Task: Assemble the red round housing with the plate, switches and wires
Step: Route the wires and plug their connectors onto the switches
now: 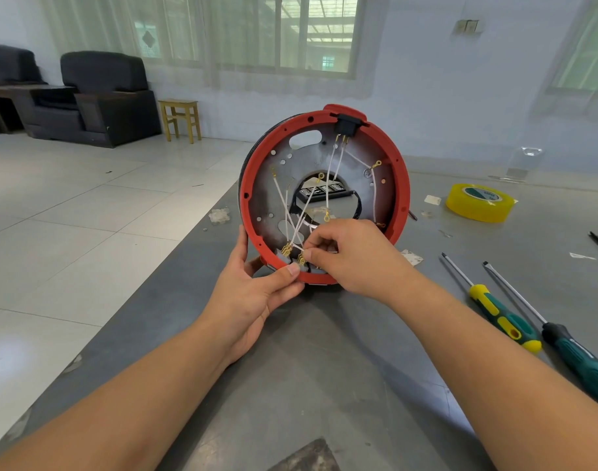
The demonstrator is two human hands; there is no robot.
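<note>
On the grey surface (325, 368), near its left edge, the red round plastic housing (402, 185) stands on its rim, tilted slightly back, its open face turned toward the camera and its round axis running away toward the far wall. The left hand (253, 294) cups the lower left of the rim, fingers curled behind it and the thumb pressed on the front lip at the bottom. Inside the ring sits a dull grey metal plate (345, 164) with small round holes, an oval cut-out near the top and an arched opening at the centre; through that opening a dark slotted part shows, too small to make out. Thin white wires (329, 171) with brass ring and spade terminals cross the plate from the black switch block (348, 125) set at the top of the rim down to a cluster of brass connectors (287, 248) at the bottom. The right hand (345, 253) is curled over the lower part of the plate, thumb and forefinger pinching one of the wires beside those connectors; the hand hides what lies beneath it, and the bottom fitting is only partly seen. Farther right lie two green-handled screwdrivers (501, 317), the righter one cut off by the frame edge, and toward the far right edge a roll of yellow tape (479, 202).
</note>
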